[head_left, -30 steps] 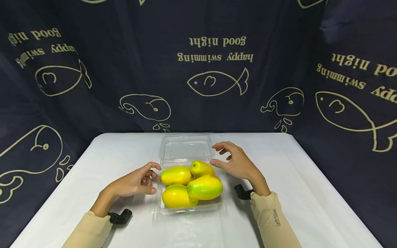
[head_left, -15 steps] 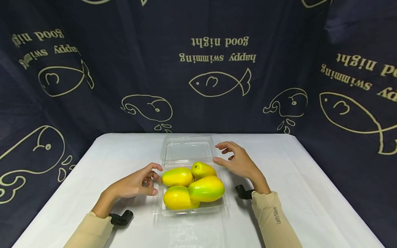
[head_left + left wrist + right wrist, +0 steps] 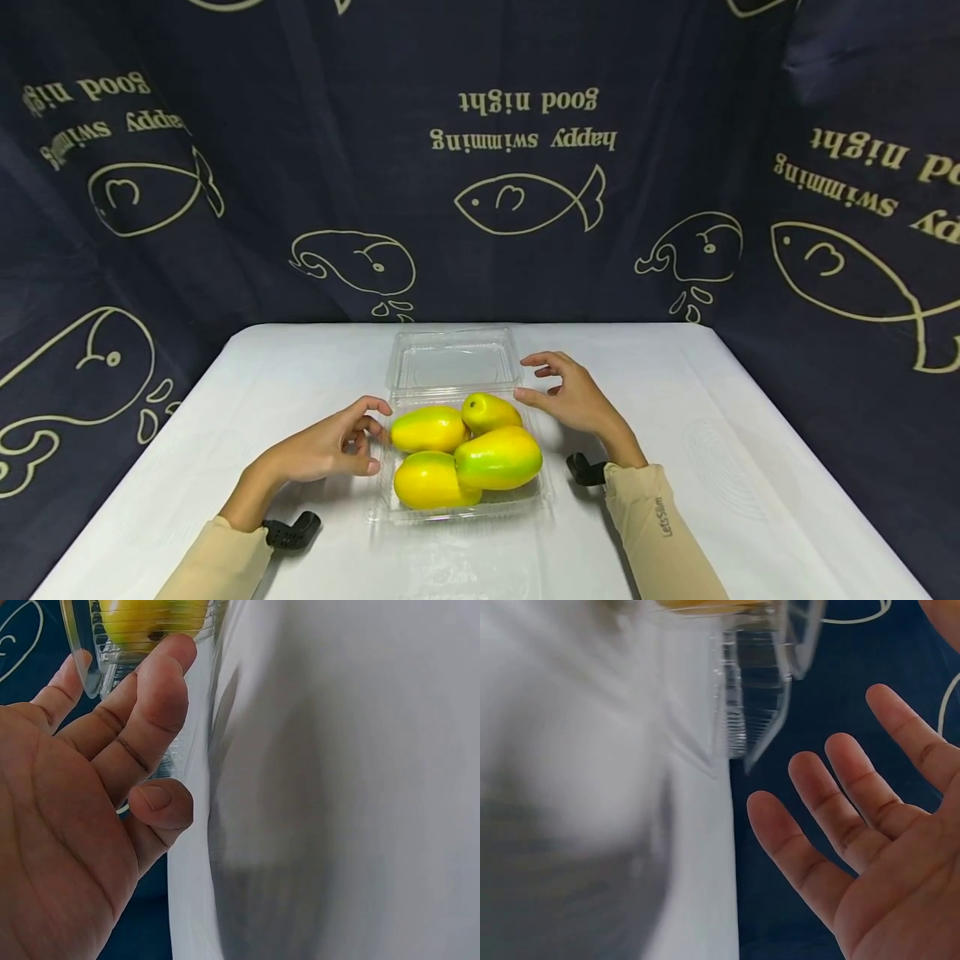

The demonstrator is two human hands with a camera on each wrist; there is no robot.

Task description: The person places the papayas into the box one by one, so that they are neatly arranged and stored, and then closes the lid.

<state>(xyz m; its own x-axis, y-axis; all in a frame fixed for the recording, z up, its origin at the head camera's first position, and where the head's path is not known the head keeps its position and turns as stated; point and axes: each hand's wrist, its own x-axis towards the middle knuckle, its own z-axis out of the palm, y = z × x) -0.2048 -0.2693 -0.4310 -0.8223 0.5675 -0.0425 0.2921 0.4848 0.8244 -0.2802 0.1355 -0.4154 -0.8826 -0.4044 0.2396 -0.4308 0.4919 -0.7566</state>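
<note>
A clear plastic clamshell box (image 3: 465,510) sits on the white table, its lid (image 3: 453,367) laid back toward the far edge. Several yellow-green mangoes fill the base; the front right mango (image 3: 498,458) rests on top of the others. My left hand (image 3: 326,446) is at the box's left side, fingers loosely bent and fingertips right at the wall. In the left wrist view a mango (image 3: 150,619) shows through the ribbed side. My right hand (image 3: 573,400) hovers beside the back right corner near the hinge, fingers relaxed and holding nothing; in the right wrist view its fingers (image 3: 817,795) are spread.
The white-covered table (image 3: 750,467) extends to both sides of the box. Behind it hangs a dark blue curtain (image 3: 517,275) with pale fish and lettering. A black wrist camera (image 3: 292,531) is on the left wrist, another black camera (image 3: 587,469) on the right.
My right hand has dipped slightly toward me beside the lid's corner. The left hand, box and mangoes keep their places; the head view shifts a little.
</note>
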